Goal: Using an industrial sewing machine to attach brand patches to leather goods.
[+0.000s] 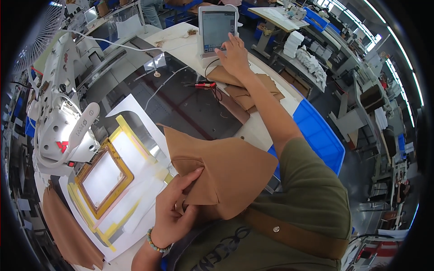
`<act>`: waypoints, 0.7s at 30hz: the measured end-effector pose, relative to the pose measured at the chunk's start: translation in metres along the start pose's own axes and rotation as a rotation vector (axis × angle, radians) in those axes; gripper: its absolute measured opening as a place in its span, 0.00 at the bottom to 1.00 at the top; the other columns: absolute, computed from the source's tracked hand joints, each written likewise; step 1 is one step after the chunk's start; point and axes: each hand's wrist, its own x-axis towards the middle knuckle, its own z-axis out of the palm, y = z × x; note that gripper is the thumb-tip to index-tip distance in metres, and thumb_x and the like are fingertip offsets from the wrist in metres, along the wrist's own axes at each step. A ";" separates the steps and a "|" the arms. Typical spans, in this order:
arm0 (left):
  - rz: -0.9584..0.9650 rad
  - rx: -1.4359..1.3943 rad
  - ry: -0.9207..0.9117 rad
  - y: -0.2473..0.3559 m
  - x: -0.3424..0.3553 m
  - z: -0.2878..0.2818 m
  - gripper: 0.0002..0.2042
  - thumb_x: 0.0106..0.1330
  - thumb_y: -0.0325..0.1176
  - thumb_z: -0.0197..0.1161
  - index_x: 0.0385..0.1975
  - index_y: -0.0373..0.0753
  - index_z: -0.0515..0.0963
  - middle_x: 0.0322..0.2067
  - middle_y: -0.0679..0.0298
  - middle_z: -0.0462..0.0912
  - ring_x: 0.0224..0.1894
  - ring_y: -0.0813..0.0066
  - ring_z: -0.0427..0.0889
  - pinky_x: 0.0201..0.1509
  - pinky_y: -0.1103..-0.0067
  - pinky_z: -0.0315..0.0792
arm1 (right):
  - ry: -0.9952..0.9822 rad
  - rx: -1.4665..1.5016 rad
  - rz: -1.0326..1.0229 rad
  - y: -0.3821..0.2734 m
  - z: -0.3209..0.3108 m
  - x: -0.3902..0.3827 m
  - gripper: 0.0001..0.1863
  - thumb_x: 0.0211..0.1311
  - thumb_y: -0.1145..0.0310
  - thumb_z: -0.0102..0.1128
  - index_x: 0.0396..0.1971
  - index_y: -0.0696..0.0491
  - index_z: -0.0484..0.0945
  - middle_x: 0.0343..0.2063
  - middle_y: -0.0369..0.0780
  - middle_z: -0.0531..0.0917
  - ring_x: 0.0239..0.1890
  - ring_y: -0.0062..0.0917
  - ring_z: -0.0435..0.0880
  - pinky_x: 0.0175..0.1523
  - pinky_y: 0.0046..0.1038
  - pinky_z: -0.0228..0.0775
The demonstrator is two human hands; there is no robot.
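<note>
My left hand [174, 210], with a beaded bracelet at the wrist, pinches a folded brown piece of leather-like material [237, 165] close to my body. The piece has a stitched seam or crease, and its lower part hides some of my fingers. Stretched out far ahead, my right hand [236, 58] has its fingers apart at the right side of a tablet-like control screen [218, 27]; it holds nothing. Below that hand lie several more brown pieces [253, 92], and next to them a pair of red-handled thread snips [203, 84].
A white sewing machine head [58, 128] stands at the left, its lamp lit. Beside it a yellow-edged frame [128, 175] lies on a taped white sheet. Another brown piece [68, 228] hangs at the near left. A blue bin [318, 135] is to my right.
</note>
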 end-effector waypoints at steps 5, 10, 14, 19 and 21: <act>-0.092 -0.196 0.117 0.000 -0.002 0.007 0.32 0.61 0.17 0.62 0.70 0.34 0.75 0.58 0.58 0.84 0.60 0.67 0.85 0.68 0.72 0.75 | -0.008 -0.171 0.087 0.037 0.016 0.023 0.22 0.71 0.48 0.68 0.42 0.55 0.82 0.74 0.59 0.69 0.76 0.58 0.64 0.73 0.60 0.61; -0.092 -0.193 0.129 0.007 -0.007 0.005 0.31 0.65 0.21 0.67 0.71 0.33 0.74 0.61 0.58 0.82 0.63 0.66 0.83 0.71 0.72 0.73 | -0.116 -0.145 0.145 0.038 0.028 0.039 0.30 0.73 0.40 0.61 0.47 0.58 0.84 0.77 0.58 0.64 0.80 0.54 0.57 0.73 0.68 0.56; -0.069 -0.236 0.244 0.009 -0.005 0.002 0.30 0.68 0.24 0.68 0.72 0.32 0.73 0.62 0.57 0.81 0.64 0.67 0.82 0.71 0.71 0.72 | -0.133 -0.094 0.159 0.032 0.041 0.038 0.33 0.73 0.39 0.60 0.50 0.58 0.84 0.77 0.58 0.64 0.80 0.53 0.58 0.73 0.68 0.56; 0.468 0.711 0.483 0.017 0.045 -0.017 0.30 0.50 0.21 0.69 0.59 0.36 0.85 0.43 0.53 0.84 0.40 0.57 0.82 0.45 0.72 0.77 | -0.082 -0.152 0.111 0.049 0.045 0.039 0.35 0.69 0.37 0.63 0.52 0.59 0.86 0.75 0.58 0.68 0.76 0.54 0.66 0.71 0.61 0.66; 0.659 0.879 0.363 0.020 0.068 -0.017 0.25 0.55 0.27 0.68 0.56 0.42 0.87 0.50 0.56 0.84 0.45 0.59 0.83 0.48 0.69 0.79 | -0.053 -0.155 0.098 0.038 0.062 0.035 0.35 0.67 0.37 0.65 0.52 0.57 0.85 0.74 0.58 0.69 0.76 0.53 0.66 0.71 0.59 0.66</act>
